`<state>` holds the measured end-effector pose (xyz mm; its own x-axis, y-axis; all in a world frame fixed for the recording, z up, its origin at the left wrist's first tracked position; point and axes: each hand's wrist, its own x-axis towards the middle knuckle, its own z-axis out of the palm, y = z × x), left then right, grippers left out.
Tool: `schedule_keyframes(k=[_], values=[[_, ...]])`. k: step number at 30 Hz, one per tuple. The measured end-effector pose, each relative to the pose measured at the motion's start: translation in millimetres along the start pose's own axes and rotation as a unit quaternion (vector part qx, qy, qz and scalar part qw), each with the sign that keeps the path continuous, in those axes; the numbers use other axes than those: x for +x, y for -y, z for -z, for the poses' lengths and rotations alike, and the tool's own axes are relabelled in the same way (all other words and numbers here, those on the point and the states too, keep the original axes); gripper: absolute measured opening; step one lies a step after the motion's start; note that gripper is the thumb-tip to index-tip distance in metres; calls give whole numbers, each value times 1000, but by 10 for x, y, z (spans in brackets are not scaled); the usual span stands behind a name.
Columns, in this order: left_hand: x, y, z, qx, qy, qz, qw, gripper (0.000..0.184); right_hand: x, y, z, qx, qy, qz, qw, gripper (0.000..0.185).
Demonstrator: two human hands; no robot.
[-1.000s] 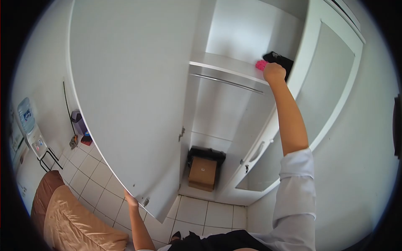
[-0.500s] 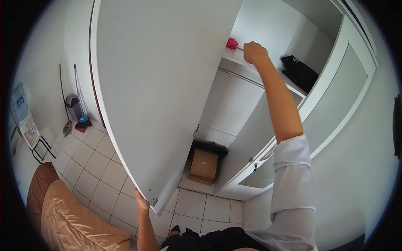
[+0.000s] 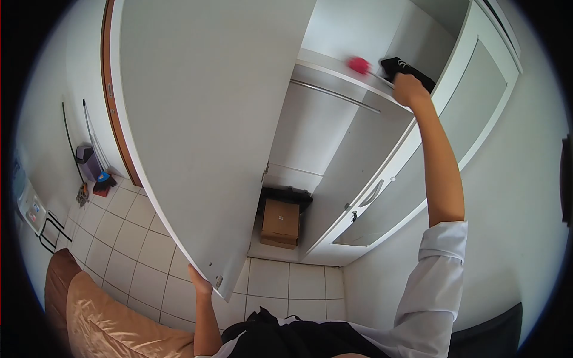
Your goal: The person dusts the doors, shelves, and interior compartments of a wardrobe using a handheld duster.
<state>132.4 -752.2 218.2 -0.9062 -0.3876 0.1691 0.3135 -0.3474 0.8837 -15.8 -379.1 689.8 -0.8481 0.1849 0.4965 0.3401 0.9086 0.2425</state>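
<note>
My right hand is closed round the thin handle of a duster with a fluffy pinkish-red head, which looks smeared by motion. The duster's head is over the upper shelf of a white wardrobe, left of a folded black cloth item. Down at the lower edge of the open wardrobe door, my left hand grips its outer side; some of its fingers are hidden by the door.
A metal hanging rail runs under the shelf. On the wardrobe floor sits a cardboard box, with something black behind it. The right wardrobe door has a key in it. Brown cushions, a broom and a water dispenser are leftward.
My right hand has swept the duster rightward along the shelf, towards the black cloth item. The left hand stays at the door's edge. The whole view has shifted slightly.
</note>
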Motion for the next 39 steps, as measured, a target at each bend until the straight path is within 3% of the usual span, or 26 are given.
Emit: schedule_keyframes(k=[3,6,7,10,12,15,19,24,25,26,27,28,29,31,33,35,38,39], values=[[-20,-100,-90,-2,11,6,1000,44,-238,446,211,105,-32,154,982,25],[-23,-126,-113,-14,5,7,1000,44,-330,434,436,37,-4,137,990,28],[-14,-80,-96,-21,-4,8,1000,44,-268,234,433,69,-23,146,987,27],[-33,-99,-136,-41,-2,27,999,44,-211,-188,609,-5,27,131,991,27],[-46,-138,-141,-44,13,46,998,44,-190,-328,431,-111,25,-45,992,24],[-65,-123,-166,-36,-25,63,997,43,-263,-82,280,-59,29,-61,996,27],[-42,-96,-148,-44,-39,66,996,41,-730,599,346,27,-42,82,995,26],[-57,-175,-168,-19,-29,50,998,41,-951,240,666,90,-9,131,987,30],[-64,-223,-207,-23,-40,59,997,41,-837,-47,702,94,31,128,987,29],[-69,-240,-240,-30,-52,68,996,42,-879,-260,765,41,-22,139,989,27],[-76,-178,-221,-31,-53,70,996,42,-906,-297,881,48,51,-5,998,28],[-85,-81,-154,-15,-47,62,997,41,-761,-513,780,-78,83,-45,993,21],[-77,-55,-90,5,-34,52,998,41,-835,-510,636,-71,87,-53,992,21],[-76,-85,-118,-15,-30,47,998,41,-1038,-307,494,-92,-54,20,994,21],[-50,-129,-151,-35,-25,41,998,41,-1408,131,491,-83,-57,52,994,26],[-28,-182,-141,-34,-12,54,998,42,-1689,359,550,23,-36,80,996,30],[-26,-178,-116,-48,18,63,997,42,-1823,98,642,88,-44,57,994,29],[-22,-174,-95,-52,13,68,996,42,-1754,-201,555,113,-83,90,986,27]])
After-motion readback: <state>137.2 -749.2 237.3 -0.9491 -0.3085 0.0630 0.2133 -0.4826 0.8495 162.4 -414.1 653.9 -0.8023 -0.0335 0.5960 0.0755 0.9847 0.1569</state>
